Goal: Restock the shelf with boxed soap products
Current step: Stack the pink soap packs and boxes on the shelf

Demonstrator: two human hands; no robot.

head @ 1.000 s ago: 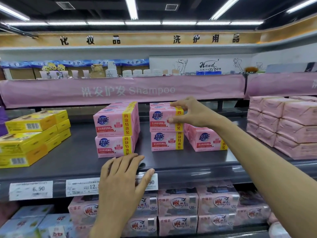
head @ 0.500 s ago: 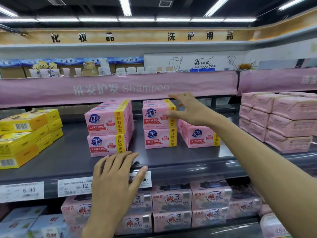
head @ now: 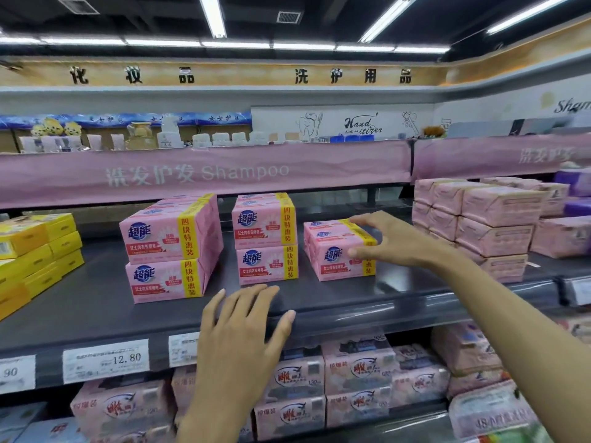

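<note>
Right hand (head: pixel 395 246): my fingers spread around the lone soap box (head: pixel 332 260).
Left hand (head: pixel 243 334): spread flat on the shelf (head: pixel 96 310) edge.

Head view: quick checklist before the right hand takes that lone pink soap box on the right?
1. Right hand spread at lone pink soap box with yellow band, fingers over top, thumb by front face: ok.
2. Grip closed on that box: not ok, fingers are straight.
3. Thumb contact with box: cannot tell.
4. Left hand flat on dark grey shelf edge, holding nothing: ok.
5. Middle two-high stack of pink boxes squared up: ok.
6. Bare shelf in front of lone box: ok.
</note>
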